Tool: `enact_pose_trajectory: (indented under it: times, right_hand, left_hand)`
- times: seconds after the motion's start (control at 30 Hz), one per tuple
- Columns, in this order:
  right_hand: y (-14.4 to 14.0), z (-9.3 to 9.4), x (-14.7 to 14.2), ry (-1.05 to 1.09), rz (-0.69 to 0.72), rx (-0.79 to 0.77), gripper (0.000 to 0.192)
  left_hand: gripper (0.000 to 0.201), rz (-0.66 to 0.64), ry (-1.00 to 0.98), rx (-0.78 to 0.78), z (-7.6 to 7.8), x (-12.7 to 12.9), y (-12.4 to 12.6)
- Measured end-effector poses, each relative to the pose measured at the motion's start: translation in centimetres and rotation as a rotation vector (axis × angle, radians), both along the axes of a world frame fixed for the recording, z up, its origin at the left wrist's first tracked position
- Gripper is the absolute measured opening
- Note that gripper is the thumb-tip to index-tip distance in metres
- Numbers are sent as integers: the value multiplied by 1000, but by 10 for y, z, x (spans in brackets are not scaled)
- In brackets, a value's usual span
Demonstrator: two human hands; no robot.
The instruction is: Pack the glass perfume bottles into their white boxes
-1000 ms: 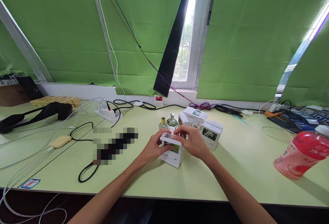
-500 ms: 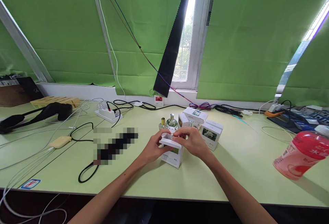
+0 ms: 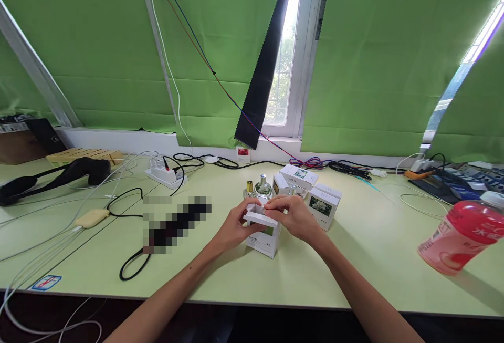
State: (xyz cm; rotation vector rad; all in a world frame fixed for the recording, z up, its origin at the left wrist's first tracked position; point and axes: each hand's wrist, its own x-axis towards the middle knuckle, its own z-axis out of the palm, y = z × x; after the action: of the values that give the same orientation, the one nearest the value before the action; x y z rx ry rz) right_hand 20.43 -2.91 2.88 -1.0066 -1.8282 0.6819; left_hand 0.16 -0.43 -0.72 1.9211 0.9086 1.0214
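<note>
A small white cardboard box (image 3: 260, 246) with a green picture stands upright near the table's front, its top open. My left hand (image 3: 236, 225) grips it from the left, thumb across the front and fingers at the back rim. At the opening, the fingertips of my right hand (image 3: 293, 217) are pinched together; what they hold is too small to make out. Just behind the box stand a glass perfume bottle with a gold cap (image 3: 249, 187) and another perfume bottle with a silver cap (image 3: 263, 187). A further bottle (image 3: 293, 189) is partly hidden behind my right hand.
White boxes with flower pictures (image 3: 322, 207) sit behind and right of my hands. A pink drink bottle (image 3: 452, 238) stands at the right. Left are a power strip (image 3: 163, 175), a yellowish block with cables (image 3: 92, 218) and a blurred dark item (image 3: 177, 227). Cables run along the wall.
Almost nothing differs. Both hands keep their places at the box, with only a very slight shift of the fingers at its opening.
</note>
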Motion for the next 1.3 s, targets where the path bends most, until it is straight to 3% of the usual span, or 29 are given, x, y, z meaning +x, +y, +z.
enact_pose_trajectory:
  times: [0.8,1.03,1.3]
  right_hand:
    - [-4,6,-2,-126,0,24,21]
    - [-2,3,-3,-60,-130,67,17]
    - [1,-3,-2,-39,-352,245,19]
  left_hand:
    - [43,-6,-29,-6,-1,-1,0]
    - [40,-5,-37,27,-3,-1,1]
    - [36,143,8,294,-19,1,5]
